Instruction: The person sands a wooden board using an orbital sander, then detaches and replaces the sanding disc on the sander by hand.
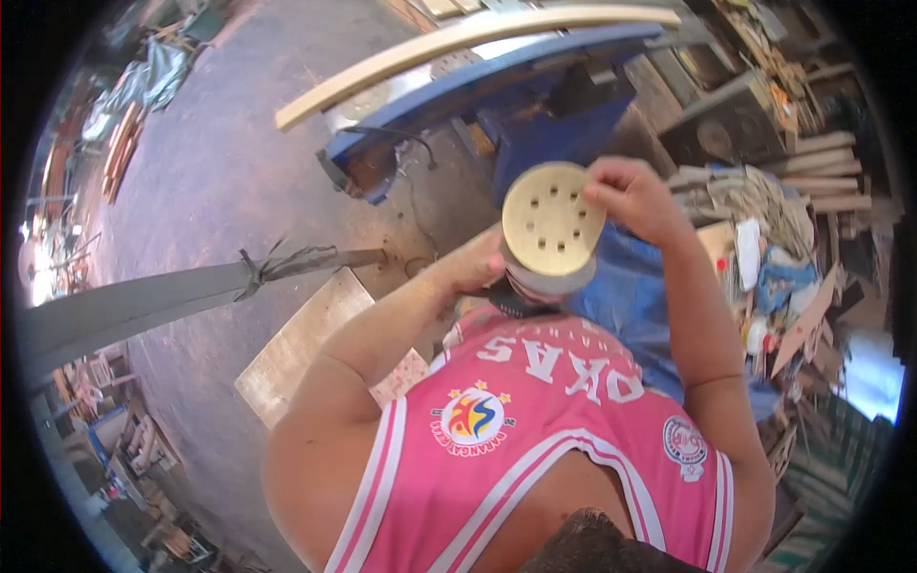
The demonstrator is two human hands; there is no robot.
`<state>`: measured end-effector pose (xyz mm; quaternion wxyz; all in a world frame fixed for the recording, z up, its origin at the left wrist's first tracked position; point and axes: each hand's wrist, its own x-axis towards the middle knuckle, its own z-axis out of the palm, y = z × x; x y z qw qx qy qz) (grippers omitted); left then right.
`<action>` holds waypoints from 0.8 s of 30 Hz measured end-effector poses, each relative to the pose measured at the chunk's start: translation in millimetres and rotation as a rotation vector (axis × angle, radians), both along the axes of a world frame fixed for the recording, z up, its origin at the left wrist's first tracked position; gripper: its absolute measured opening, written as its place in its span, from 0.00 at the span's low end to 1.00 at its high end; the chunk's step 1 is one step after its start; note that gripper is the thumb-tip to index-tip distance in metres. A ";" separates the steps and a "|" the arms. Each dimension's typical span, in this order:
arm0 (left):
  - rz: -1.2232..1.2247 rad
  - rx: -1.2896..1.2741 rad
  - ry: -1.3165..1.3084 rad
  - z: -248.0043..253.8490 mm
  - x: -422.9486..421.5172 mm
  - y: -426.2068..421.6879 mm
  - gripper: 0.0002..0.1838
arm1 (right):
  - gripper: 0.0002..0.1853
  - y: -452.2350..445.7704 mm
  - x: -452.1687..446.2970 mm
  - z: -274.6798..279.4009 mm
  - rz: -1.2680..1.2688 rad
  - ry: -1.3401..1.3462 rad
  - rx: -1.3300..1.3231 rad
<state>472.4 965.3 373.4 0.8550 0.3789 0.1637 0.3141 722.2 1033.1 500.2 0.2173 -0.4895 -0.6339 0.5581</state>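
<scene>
A round yellow sanding disc (552,222) with several small holes faces up in front of my chest. My right hand (638,199) pinches its upper right edge between thumb and fingers. Beneath the disc is a round sander (559,286), mostly covered by it, with its grey pad edge showing at the bottom. At the sander's left side is my left hand (476,265), its fingers largely hidden behind the disc and tool, the thumb showing.
Ahead stands a blue machine table (506,81) with a long wooden strip (458,40) along it. A grey post (172,304) crosses the left side. A plywood sheet (304,334) lies at lower left. Wood scraps (826,172) and blue tarp (621,306) are at right.
</scene>
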 end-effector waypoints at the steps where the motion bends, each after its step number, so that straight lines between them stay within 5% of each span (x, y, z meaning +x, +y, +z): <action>1: -0.035 -0.049 -0.007 3.0 2.1 -0.2 0.79 | 0.05 0.5 8.7 6.7 -0.053 0.020 0.029; 4: 0.091 -0.107 -0.021 -1.3 3.5 -5.1 0.79 | 0.07 -15.3 14.5 41.4 -0.224 0.154 -0.056; 9: 0.058 -0.003 -0.017 24.1 9.6 -2.3 0.79 | 0.14 -49.1 6.3 22.5 -0.267 0.141 -0.305; 24: 0.101 0.244 0.096 15.5 12.8 -10.8 0.80 | 0.11 -88.4 8.7 35.1 -0.220 -0.121 -0.273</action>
